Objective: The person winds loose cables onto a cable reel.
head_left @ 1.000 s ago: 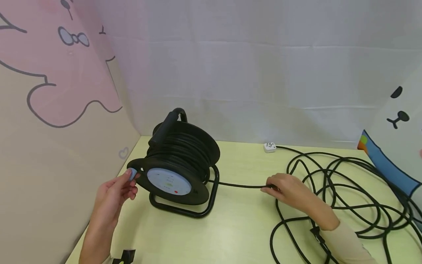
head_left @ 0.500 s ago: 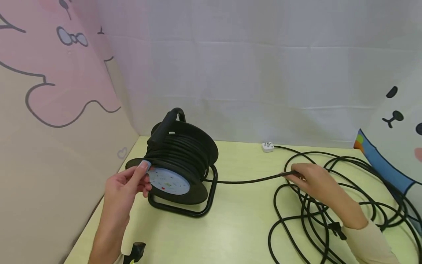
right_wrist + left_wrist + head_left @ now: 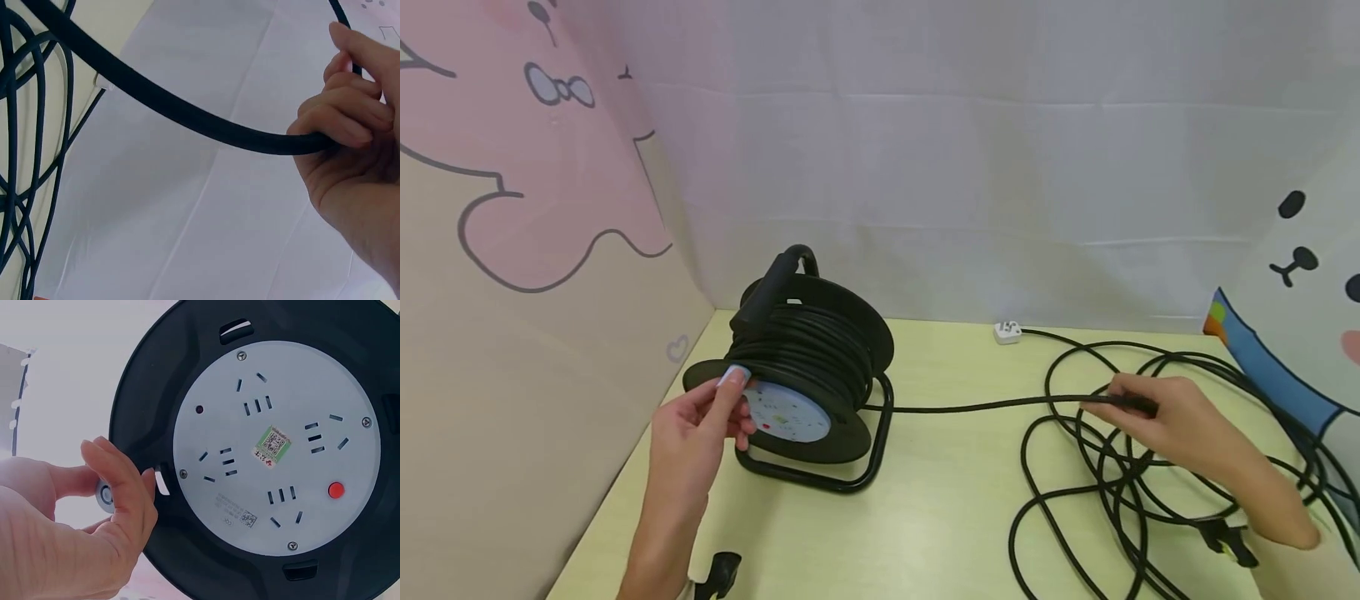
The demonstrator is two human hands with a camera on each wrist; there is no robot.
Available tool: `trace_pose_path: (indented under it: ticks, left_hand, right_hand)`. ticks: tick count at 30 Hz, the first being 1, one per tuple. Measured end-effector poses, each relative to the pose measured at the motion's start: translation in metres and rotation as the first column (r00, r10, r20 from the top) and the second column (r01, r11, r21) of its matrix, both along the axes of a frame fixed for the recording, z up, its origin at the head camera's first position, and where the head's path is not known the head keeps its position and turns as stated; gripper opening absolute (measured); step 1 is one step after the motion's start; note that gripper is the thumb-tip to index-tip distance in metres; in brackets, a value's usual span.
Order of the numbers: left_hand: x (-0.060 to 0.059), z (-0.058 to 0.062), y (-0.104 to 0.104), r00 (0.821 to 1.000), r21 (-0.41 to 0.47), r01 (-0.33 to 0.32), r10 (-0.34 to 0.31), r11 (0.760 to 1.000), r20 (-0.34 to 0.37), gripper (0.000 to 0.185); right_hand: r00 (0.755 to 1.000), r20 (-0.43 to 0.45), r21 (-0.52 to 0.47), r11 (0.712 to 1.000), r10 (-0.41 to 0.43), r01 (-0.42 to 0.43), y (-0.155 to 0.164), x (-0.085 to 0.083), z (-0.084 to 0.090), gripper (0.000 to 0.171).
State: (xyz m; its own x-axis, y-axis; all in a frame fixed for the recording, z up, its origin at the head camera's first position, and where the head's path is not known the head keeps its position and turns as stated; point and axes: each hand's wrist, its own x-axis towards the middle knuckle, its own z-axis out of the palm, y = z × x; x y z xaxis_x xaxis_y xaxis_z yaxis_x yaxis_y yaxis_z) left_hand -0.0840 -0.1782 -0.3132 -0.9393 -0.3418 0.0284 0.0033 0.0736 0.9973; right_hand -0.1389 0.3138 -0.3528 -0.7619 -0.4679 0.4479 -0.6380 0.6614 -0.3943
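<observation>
A black cable reel [image 3: 805,358] stands on the table with cable wound round its drum. In the left wrist view its pale socket panel [image 3: 284,469] shows several sockets and a red button [image 3: 336,490]. My left hand [image 3: 696,425] pinches a small blue-grey knob [image 3: 104,497] at the edge of the reel's front disc. To the right, my right hand [image 3: 1172,417] grips the black cable [image 3: 985,407], which runs from the reel and is lifted off the table near the fingers. In the right wrist view the cable [image 3: 187,122] passes through the curled fingers.
Loose loops of black cable [image 3: 1075,557] lie tangled on the right of the table [image 3: 925,517]. A white plug [image 3: 1007,332] rests near the back edge. A plain curtain [image 3: 962,167] hangs behind, and a printed wall covering [image 3: 587,358] rises at the left.
My right hand has moved right along the cable's line, holding the cable higher. My left hand has swung right with the knob, and the reel's front disc has turned.
</observation>
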Motion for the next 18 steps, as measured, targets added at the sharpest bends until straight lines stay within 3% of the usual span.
trace_pose_path:
  ticks: [7, 14, 18]
  left_hand:
    - [0.002, 0.0, 0.0, 1.0, 0.015, -0.018, 0.018, 1.0, -0.023, 0.038]
    - [0.006, -0.003, 0.016, 0.997, -0.074, 0.05, -0.054, 0.996, -0.06, 0.032]
    - [0.008, -0.007, 0.029, 0.991, -0.124, 0.111, -0.118, 0.986, -0.057, 0.031]
  right_hand:
    - [0.988, 0.152, -0.037, 0.999, 0.014, -0.008, 0.0, 0.017, 0.005, 0.036]
    - [0.99, 0.143, -0.011, 1.0, -0.004, 0.006, -0.015, 0.015, -0.004, 0.029]
    - [0.988, 0.138, -0.024, 0.997, 0.074, -0.072, -0.027, 0.012, -0.01, 0.034]
